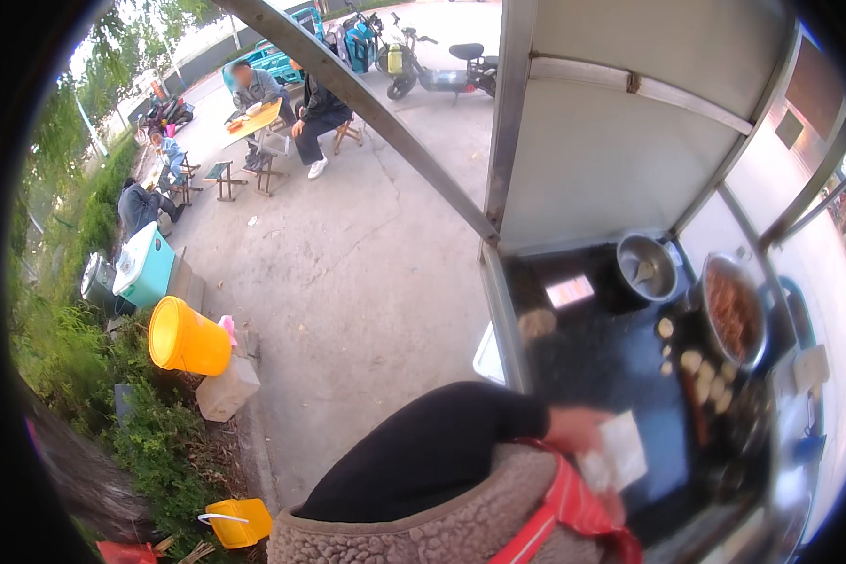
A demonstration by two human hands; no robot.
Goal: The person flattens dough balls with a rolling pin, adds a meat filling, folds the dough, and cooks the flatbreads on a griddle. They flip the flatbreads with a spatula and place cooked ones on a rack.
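Note:
My left hand [578,428], at the end of a black sleeve, is blurred and holds a white paper or thin bag [624,448] over the dark worktop [606,359]. Below that sheet, part of my right hand [612,504] shows beside the red apron strap; its fingers are too blurred to read. Pale dough pieces [705,381] lie on the worktop beside a brown rolling pin [694,409]. Farther back stand a metal bowl of reddish-brown filling [734,310] and a smaller metal bowl [646,268] with a utensil in it. A phone with a lit screen [569,292] lies near the back.
A metal frame [504,310] edges the worktop. On the ground side stand a yellow bucket [190,337], a turquoise box [144,264] and a smaller yellow container [238,523]. Several people sit at low tables [257,125] outside; an electric scooter [444,74] is parked behind them.

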